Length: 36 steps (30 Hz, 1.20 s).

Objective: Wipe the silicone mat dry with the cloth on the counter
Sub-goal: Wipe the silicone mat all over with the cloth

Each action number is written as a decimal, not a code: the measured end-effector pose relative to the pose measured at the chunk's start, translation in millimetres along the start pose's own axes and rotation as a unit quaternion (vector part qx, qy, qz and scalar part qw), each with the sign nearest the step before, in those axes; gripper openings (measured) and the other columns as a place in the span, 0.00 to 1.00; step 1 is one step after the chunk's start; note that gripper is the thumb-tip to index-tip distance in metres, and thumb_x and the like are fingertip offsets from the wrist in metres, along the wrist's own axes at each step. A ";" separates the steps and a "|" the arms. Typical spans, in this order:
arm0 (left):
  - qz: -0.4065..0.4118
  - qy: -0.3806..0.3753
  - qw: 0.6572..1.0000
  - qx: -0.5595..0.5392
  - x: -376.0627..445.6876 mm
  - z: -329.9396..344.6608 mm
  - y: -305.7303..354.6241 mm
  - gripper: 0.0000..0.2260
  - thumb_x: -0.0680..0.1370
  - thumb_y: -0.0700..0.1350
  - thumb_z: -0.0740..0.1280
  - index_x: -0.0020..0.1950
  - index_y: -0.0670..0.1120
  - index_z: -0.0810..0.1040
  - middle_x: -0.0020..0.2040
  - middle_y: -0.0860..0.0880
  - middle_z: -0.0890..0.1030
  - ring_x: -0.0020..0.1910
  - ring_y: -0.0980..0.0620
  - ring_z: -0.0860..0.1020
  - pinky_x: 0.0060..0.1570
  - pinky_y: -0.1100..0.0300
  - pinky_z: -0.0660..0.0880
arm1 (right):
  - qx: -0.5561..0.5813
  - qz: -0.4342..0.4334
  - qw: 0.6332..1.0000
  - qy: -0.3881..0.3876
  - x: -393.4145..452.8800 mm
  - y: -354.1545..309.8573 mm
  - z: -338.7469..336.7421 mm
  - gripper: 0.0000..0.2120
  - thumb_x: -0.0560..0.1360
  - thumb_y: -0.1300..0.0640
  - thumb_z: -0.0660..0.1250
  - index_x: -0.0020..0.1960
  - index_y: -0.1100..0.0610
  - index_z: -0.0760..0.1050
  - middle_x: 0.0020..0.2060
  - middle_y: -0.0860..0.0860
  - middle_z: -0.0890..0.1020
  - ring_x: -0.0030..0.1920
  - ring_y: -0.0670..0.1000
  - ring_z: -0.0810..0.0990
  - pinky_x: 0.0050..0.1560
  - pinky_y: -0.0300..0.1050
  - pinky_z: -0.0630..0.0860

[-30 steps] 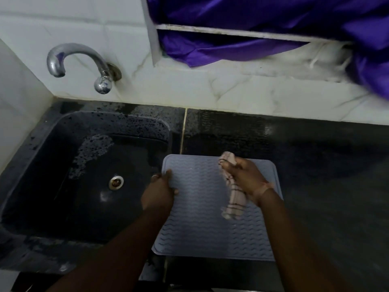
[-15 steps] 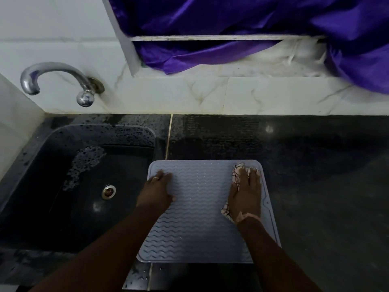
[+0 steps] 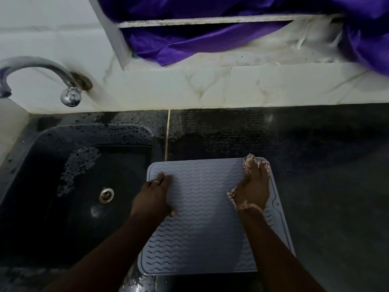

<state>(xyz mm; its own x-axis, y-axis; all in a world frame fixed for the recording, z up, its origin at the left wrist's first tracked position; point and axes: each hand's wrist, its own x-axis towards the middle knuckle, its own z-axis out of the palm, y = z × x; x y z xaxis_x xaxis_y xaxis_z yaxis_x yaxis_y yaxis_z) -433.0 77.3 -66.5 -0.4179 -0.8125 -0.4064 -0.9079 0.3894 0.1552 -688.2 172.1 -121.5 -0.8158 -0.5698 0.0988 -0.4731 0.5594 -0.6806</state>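
Silicone mat (image 3: pixel 202 218) lies on the bench (image 3: pixel 326 186) beside the sink (image 3: pixel 63 186), left hand (image 3: pixel 152 197) flat on it, right hand (image 3: pixel 253 186) pressing the cloth (image 3: pixel 247 162) at its far corner; its sinkward edge could slip.

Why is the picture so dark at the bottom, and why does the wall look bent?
Head view: dim light, so the black sink and counter swallow detail while the pale mat stands out; the wide lens bows the straight wall tiles and stretches the tap at the edge; small glints show on the wet counter; the purple cloth up top looks slightly soft.
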 end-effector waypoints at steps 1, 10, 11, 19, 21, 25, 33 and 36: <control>0.006 0.000 1.000 0.003 0.4 0.2 -1.1 0.50 0.68 0.56 0.78 0.81 0.59 0.50 0.82 0.53 0.50 0.77 0.43 0.59 0.65 0.45 0.73 | 0.003 0.006 1.000 -0.008 -1.6 -2.6 1.1 0.28 0.78 0.65 0.61 0.76 0.51 0.67 0.76 0.55 0.66 0.78 0.55 0.61 0.78 0.52 0.57; 0.028 -0.001 0.999 -0.018 1.2 4.5 -9.8 0.49 0.70 0.59 0.76 0.81 0.59 0.47 0.82 0.54 0.47 0.79 0.44 0.54 0.64 0.45 0.74 | -0.055 -0.078 0.994 -0.060 -43.8 -73.2 47.1 0.28 0.79 0.68 0.58 0.78 0.52 0.65 0.77 0.55 0.66 0.78 0.57 0.59 0.78 0.53 0.59; 0.027 0.002 0.999 -0.023 1.0 4.4 -10.2 0.49 0.69 0.59 0.76 0.81 0.59 0.48 0.82 0.54 0.48 0.79 0.45 0.54 0.64 0.45 0.74 | -0.051 -0.103 0.991 -0.072 -49.6 -82.9 53.9 0.28 0.79 0.69 0.58 0.77 0.53 0.65 0.76 0.55 0.66 0.78 0.58 0.60 0.77 0.54 0.61; 0.021 0.042 0.990 -0.133 1.4 -4.2 -24.6 0.32 0.75 0.51 0.72 0.77 0.56 0.64 0.78 0.52 0.64 0.72 0.47 0.66 0.65 0.48 0.74 | 0.055 -0.153 0.978 -0.133 -44.8 -80.9 23.2 0.15 0.81 0.55 0.63 0.64 0.56 0.80 0.61 0.50 0.82 0.63 0.44 0.78 0.66 0.40 0.72; -0.006 0.087 0.977 -0.194 2.1 -6.3 -33.1 0.25 0.77 0.46 0.69 0.74 0.53 0.70 0.72 0.48 0.71 0.67 0.47 0.72 0.63 0.47 0.75 | 0.013 -0.078 0.995 -0.056 -15.8 -52.1 -7.5 0.17 0.79 0.52 0.59 0.64 0.53 0.79 0.62 0.46 0.80 0.63 0.46 0.77 0.63 0.32 0.70; -0.079 0.079 0.931 -0.348 4.2 -3.9 -41.5 0.18 0.80 0.48 0.68 0.70 0.56 0.72 0.62 0.52 0.79 0.57 0.53 0.78 0.57 0.52 0.77 | -0.023 0.063 0.998 -0.019 9.9 -19.1 -14.9 0.22 0.78 0.62 0.61 0.72 0.55 0.72 0.69 0.56 0.74 0.70 0.60 0.71 0.69 0.48 0.67; -0.090 0.128 0.906 -0.394 5.9 16.7 -49.8 0.32 0.71 0.54 0.76 0.73 0.60 0.68 0.55 0.63 0.73 0.54 0.59 0.73 0.54 0.57 0.68 | -0.050 -0.009 0.994 -0.096 -62.0 -98.8 56.1 0.27 0.82 0.64 0.51 0.79 0.52 0.60 0.79 0.54 0.60 0.80 0.55 0.53 0.78 0.44 0.47; -0.091 0.127 0.907 -0.391 7.0 14.1 -50.1 0.30 0.69 0.56 0.77 0.67 0.66 0.67 0.47 0.67 0.74 0.48 0.55 0.79 0.49 0.51 0.79 | -0.051 -0.110 0.974 -0.194 -98.9 -129.8 73.7 0.30 0.80 0.67 0.52 0.80 0.53 0.57 0.80 0.54 0.56 0.81 0.54 0.50 0.80 0.46 0.45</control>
<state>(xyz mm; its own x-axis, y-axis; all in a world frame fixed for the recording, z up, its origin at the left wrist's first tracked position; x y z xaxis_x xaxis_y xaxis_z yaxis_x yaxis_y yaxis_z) -390.0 58.2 -89.8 -0.1629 -0.9451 -0.2832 -0.6656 -0.1066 0.7386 -521.5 111.5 -96.5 -0.5132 -0.8562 -0.0600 -0.6691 0.4429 -0.5968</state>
